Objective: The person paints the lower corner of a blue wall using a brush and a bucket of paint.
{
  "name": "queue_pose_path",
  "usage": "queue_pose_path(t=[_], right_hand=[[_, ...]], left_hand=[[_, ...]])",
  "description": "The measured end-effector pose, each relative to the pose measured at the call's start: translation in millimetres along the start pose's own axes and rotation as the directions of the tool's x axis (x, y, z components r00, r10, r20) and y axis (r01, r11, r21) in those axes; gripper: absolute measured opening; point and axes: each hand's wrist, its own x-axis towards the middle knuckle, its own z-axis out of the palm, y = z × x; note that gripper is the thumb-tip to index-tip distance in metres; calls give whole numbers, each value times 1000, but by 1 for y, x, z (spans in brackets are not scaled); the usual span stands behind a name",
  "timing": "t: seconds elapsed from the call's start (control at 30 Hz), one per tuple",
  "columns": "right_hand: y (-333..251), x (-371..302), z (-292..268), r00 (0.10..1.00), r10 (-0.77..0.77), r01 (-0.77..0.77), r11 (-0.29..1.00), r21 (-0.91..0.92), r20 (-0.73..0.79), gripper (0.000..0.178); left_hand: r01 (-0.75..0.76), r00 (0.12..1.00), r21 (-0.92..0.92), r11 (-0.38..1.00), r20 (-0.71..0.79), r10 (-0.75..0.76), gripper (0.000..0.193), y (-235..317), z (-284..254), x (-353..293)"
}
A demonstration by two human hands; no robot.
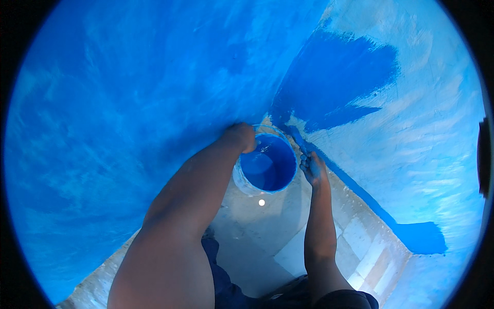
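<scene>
My left hand point(244, 137) is closed at the upper left rim of a paint bucket point(248, 186), by its thin wire handle point(277, 129). The bucket's outside is whitish with blue smears, and blue paint point(258, 169) lies inside. To the right of the bucket, my right hand point(313, 168) has its fingers wrapped round a paintbrush point(298, 139) coated in blue. The brush's far end is by the wall's foot near the corner, and I cannot tell whether it touches the wall. Blue paint marks the fingers.
A blue wall point(128, 103) rises on the left. The lighter right wall point(411, 149) bears a fresh dark blue patch point(345, 77) and a blue strip along its base. Below is a tiled floor point(257, 226). Something dark point(483, 157) sits at the far right edge.
</scene>
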Motion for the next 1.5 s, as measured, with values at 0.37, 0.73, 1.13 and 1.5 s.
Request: queue_pose_path(t=[0.37,0.73,1.13,1.5], right_hand=[[3,-10,12,998,59,-60,997,48,22,22],[-4,-5,56,991,-133,131,989,69,31,17],[20,41,50,999,49,-51,987,-153,-18,19],[27,42,64,996,53,-71,961,-267,-75,19]], left_hand=[[-42,998,118,992,-34,46,50,-16,26,1],[-73,997,91,993,32,70,58,-30,35,-22],[-80,996,-22,997,48,81,57,-44,62,-5],[-40,994,-43,998,102,44,64,-35,51,-16]])
